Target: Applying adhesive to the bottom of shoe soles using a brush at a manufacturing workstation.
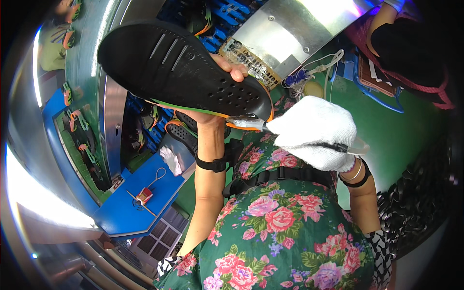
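Observation:
A large black shoe sole (179, 67), with a row of small holes at one end and an orange and green edge, is held tilted up in front of me. My bare left hand (236, 70) grips it from behind; some fingertips curl over the far edge. My right hand (316, 133), in a white knit glove, is closed round a slim hand tool (249, 122). The tool's greyish tip touches or lies very close to the edge at the holed end. What exactly the tip is, I cannot tell. The glove hides most of the handle.
Left stands a blue table (116, 212) with a small red object (144, 194). A crumpled white glove (171, 160) and a perforated black sole (182, 137) lie nearby. Beyond is a metal machine panel (285, 29). Right, another person (401, 43) sits near a dark pile of strips (415, 208).

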Demonstrator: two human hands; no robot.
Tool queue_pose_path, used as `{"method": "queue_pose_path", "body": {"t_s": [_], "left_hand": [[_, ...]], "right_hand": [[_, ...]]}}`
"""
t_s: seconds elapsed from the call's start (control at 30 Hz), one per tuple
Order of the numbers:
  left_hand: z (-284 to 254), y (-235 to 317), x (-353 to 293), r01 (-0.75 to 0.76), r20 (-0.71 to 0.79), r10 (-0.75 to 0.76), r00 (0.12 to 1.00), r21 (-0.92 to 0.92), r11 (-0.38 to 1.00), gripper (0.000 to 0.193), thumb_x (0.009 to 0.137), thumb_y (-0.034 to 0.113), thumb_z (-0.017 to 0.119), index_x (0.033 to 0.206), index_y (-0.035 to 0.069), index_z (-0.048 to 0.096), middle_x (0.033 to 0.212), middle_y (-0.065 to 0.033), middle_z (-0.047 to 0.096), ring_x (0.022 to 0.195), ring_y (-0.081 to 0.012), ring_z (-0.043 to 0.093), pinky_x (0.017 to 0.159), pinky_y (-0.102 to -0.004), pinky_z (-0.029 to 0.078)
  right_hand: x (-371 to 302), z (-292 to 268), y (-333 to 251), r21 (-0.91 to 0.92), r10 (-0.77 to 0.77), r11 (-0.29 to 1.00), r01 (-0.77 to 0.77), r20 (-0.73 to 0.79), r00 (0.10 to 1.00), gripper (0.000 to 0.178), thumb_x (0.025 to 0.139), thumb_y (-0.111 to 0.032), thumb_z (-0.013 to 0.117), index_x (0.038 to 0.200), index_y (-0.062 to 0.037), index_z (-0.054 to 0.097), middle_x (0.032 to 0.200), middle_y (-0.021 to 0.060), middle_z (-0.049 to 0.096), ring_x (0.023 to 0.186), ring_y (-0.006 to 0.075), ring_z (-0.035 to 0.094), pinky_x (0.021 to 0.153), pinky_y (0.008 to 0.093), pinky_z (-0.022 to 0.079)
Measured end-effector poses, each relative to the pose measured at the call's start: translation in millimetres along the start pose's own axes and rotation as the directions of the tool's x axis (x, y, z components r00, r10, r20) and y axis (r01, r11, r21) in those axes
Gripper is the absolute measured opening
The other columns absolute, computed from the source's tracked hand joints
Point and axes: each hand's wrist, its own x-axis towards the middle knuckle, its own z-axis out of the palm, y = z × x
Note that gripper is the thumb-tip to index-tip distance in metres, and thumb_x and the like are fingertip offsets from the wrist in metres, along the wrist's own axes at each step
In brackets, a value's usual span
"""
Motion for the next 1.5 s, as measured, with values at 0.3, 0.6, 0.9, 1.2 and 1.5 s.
{"method": "queue_pose_path", "body": {"t_s": [0.3, 0.6, 0.9, 1.2, 1.5], "left_hand": [[3, 0, 5, -0.072, 0.026, 0.072, 0.997, -0.007, 0.997, 0.084, 0.091, 0.072, 0.056, 0.109, -0.009, 0.062, 0.103, -0.0171, 0.066, 0.091, -0.0319, 0.069, 0.091, -0.0485, 0.049], [-5, 3, 8, -0.091, 0.035, 0.089, 0.995, 0.066, 0.994, 0.073, 0.096, 0.063, 0.057, 0.108, -0.009, 0.062, 0.100, -0.0160, 0.065, 0.090, -0.0305, 0.070, 0.090, -0.0483, 0.050], [6, 2, 11, -0.085, 0.010, 0.084, 0.996, 0.059, 0.995, 0.086, 0.091, 0.075, 0.052, 0.106, -0.009, 0.061, 0.092, -0.0174, 0.066, 0.087, -0.0324, 0.070, 0.089, -0.0484, 0.052], [6, -1, 9, -0.038, -0.026, 0.039, 0.999, 0.052, 0.998, 0.092, 0.088, 0.082, 0.048, 0.109, -0.007, 0.061, 0.096, -0.0184, 0.067, 0.088, -0.0334, 0.069, 0.090, -0.0496, 0.050], [5, 0, 7, -0.003, 0.003, 0.003, 1.000, 0.129, 0.992, 0.089, 0.089, 0.080, 0.052, 0.108, -0.006, 0.059, 0.098, -0.0139, 0.062, 0.089, -0.0278, 0.067, 0.086, -0.0465, 0.048]], "right_hand": [[0, -1, -2, -0.036, 0.006, 0.999, -0.006, -0.006, 1.000, 0.021, 0.074, -0.002, 0.083, 0.094, -0.0068, 0.080, 0.098, 0.0105, 0.078, 0.083, 0.0260, 0.073, 0.071, 0.0352, 0.058], [-1, -4, -6, -0.060, 0.021, 0.998, -0.022, -0.025, 0.999, 0.021, 0.073, -0.001, 0.083, 0.092, -0.0065, 0.079, 0.097, 0.0111, 0.078, 0.082, 0.0261, 0.073, 0.072, 0.0354, 0.058], [-1, -6, -2, -0.084, 0.023, 0.996, -0.025, -0.033, 0.999, 0.021, 0.071, 0.000, 0.083, 0.090, -0.0063, 0.079, 0.096, 0.0117, 0.078, 0.082, 0.0263, 0.073, 0.072, 0.0356, 0.058], [3, -7, -9, -0.113, 0.021, 0.993, -0.025, -0.030, 0.999, 0.020, 0.070, 0.001, 0.083, 0.088, -0.0060, 0.079, 0.096, 0.0123, 0.078, 0.082, 0.0264, 0.073, 0.072, 0.0359, 0.058], [0, -10, -13, -0.158, 0.077, 0.983, -0.088, -0.078, 0.994, 0.020, 0.068, 0.002, 0.083, 0.087, -0.0057, 0.078, 0.095, 0.0129, 0.078, 0.081, 0.0265, 0.073, 0.072, 0.0361, 0.057]]}}
